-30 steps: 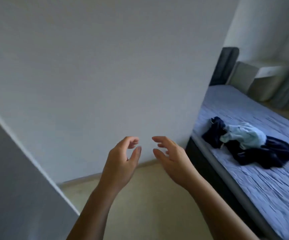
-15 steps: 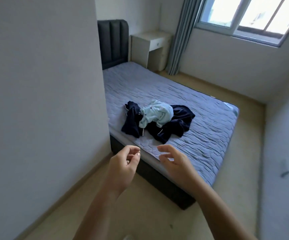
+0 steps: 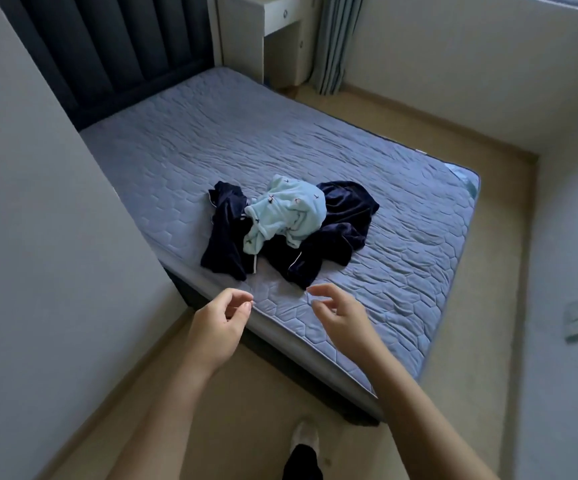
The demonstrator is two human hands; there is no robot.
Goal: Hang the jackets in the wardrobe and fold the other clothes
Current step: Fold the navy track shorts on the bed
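One crumpled pale-blue garment [image 3: 289, 211] tops perhaps two navy garments [image 3: 344, 220] mid-frame; left grip [image 3: 216, 323] and right grip [image 3: 341, 317] hover loose, empty.

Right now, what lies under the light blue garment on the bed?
Dark navy clothes lie under the light blue garment and stick out on both sides of it. The middle is covered, so the number of dark pieces cannot be told.
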